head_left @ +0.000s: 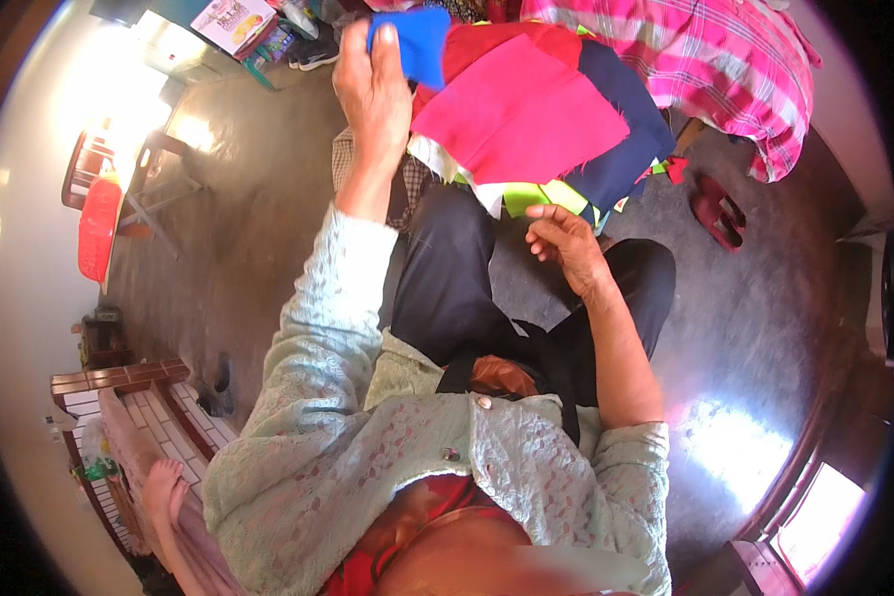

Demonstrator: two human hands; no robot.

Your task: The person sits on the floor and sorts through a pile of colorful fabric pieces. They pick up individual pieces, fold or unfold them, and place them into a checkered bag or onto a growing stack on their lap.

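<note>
My left hand (372, 99) is raised at the upper left of the cloth pile, its thumb and fingers closed on a small blue cloth piece (422, 45). Beside it lies a heap of cut fabric, with a bright pink cloth piece (526, 109) on top. Red cloth (467, 50) shows behind the pink, navy cloth (621, 129) to its right, and lime-green cloth (526, 199) at the near edge. My right hand (569, 246) hovers just short of the green edge, fingers loosely bent and apart, with nothing visible in them.
A pink plaid cloth (705, 60) drapes over something at the upper right. A dark red shoe (717, 212) rests on the floor. To the left stand a folding frame (154, 184) and a red hanging object (99, 226). Someone's bare foot (164, 489) shows on a tiled bench (119, 377).
</note>
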